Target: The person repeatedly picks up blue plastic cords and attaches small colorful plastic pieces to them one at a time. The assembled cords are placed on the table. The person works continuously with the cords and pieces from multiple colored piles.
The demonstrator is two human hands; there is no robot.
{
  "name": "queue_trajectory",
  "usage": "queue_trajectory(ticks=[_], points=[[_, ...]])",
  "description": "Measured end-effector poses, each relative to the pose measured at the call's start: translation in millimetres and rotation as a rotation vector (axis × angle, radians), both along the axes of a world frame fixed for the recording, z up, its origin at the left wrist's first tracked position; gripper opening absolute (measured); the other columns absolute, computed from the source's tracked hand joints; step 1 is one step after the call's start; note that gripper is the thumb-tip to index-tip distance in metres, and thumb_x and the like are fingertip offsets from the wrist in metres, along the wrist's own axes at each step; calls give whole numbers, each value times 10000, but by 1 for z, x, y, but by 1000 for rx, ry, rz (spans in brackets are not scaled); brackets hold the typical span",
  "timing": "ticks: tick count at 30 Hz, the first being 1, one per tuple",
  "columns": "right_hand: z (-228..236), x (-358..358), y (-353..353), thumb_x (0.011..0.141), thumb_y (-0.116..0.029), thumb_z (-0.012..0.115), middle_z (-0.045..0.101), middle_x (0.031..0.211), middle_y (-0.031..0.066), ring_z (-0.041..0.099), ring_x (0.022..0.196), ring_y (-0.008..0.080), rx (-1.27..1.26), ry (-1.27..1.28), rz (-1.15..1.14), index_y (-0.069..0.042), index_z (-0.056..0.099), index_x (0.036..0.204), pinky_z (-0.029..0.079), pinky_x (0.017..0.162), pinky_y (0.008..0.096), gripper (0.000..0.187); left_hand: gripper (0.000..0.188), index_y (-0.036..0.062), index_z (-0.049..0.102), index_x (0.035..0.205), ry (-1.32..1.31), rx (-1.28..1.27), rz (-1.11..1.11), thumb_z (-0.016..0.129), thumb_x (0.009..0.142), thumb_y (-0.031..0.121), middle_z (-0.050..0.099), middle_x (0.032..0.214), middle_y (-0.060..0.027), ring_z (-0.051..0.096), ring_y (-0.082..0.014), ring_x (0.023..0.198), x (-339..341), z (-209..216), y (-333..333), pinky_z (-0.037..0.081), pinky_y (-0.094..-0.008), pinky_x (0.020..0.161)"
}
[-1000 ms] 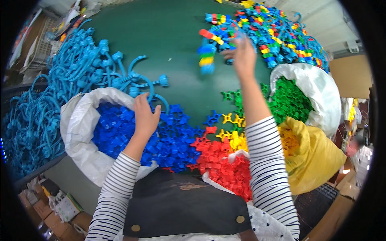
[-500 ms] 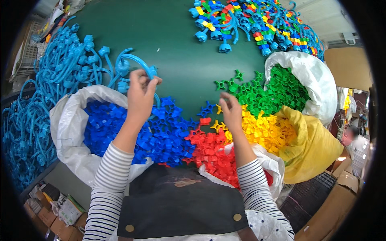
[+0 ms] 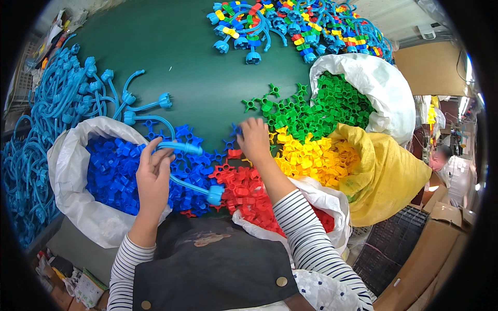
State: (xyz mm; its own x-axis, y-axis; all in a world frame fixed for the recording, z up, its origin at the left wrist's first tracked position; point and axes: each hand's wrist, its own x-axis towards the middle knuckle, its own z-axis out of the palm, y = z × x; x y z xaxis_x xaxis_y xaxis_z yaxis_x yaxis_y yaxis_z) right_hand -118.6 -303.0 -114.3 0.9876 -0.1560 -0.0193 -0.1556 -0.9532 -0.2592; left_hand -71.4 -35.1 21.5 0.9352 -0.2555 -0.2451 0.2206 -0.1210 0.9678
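My left hand (image 3: 153,179) grips a light-blue curved plastic tube (image 3: 181,147) between thumb and fingers. One of its strands runs down to a cup-shaped end (image 3: 215,195) above the pile's right edge. Under that hand spread dark-blue ring pieces with short prongs (image 3: 116,168), spilling from a white sack. My right hand (image 3: 255,140) is closed at the fingertips, where a small dark-blue ring piece (image 3: 236,129) shows, slightly blurred. It hovers by the inner edge of the red pieces (image 3: 241,184), yellow pieces (image 3: 306,158) and green pieces (image 3: 332,103).
Loose light-blue tubes (image 3: 62,103) are heaped at the left. Finished-looking tubes threaded with coloured rings (image 3: 311,26) lie at the far right of the green table (image 3: 171,41). White sacks (image 3: 386,85) and a yellow sack (image 3: 389,181) ring the near side. Cardboard (image 3: 428,259) stands lower right.
My left hand has drawn the tube away from the left heap, down toward me over the blue pieces. My right hand has closed around a dark-blue piece. The whole view has shifted.
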Motion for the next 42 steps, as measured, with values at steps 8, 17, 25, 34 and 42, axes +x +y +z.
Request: queue_trajectory(ticks=[8, 17, 25, 34, 42], points=[[2, 64, -39, 743, -266, 773, 615, 962, 94, 550, 953, 290, -237, -5, -193, -74, 702, 835, 431, 826, 417, 224, 136, 13, 652, 1014, -861, 730, -171, 663, 900, 86, 544, 726, -16, 497, -89, 618, 23, -38, 18, 426, -233, 569], [47, -2, 37, 731, -136, 811, 687, 1118, 110, 634, 1046, 247, 1066, -242, -77, -35, 721, 1010, 483, 934, 358, 311, 275, 58, 551, 1011, 762, -326, -214, 469, 1052, 317, 298, 617, 89, 241, -10, 474, 35, -55, 4, 188, -182, 410], [75, -22, 78, 794, -104, 778, 711, 984, 98, 655, 856, 148, 1254, -178, -297, 4, 696, 1069, 505, 795, 286, 306, 286, 80, 548, 1010, 990, -471, 6, 444, 1058, 342, 324, 644, 49, 321, -61, 526, -8, -62, -30, 324, -227, 489], [23, -17, -22, 669, -187, 832, 568, 1228, 97, 497, 1144, 299, -19, 5, 53, -68, 620, 1198, 411, 967, 435, 582, 272, 84, 539, 1002, 1135, -796, 193, 472, 1043, 345, 332, 606, 46, 287, -65, 499, -38, -101, 17, 273, -221, 458], [15, -45, 20, 794, -134, 650, 562, 903, 76, 523, 897, 269, 158, -173, 112, -75, 619, 849, 415, 789, 399, 87, 281, 79, 529, 968, 1163, -724, 301, 471, 1044, 344, 323, 600, 34, 287, -76, 499, -36, -106, 10, 274, -237, 474]])
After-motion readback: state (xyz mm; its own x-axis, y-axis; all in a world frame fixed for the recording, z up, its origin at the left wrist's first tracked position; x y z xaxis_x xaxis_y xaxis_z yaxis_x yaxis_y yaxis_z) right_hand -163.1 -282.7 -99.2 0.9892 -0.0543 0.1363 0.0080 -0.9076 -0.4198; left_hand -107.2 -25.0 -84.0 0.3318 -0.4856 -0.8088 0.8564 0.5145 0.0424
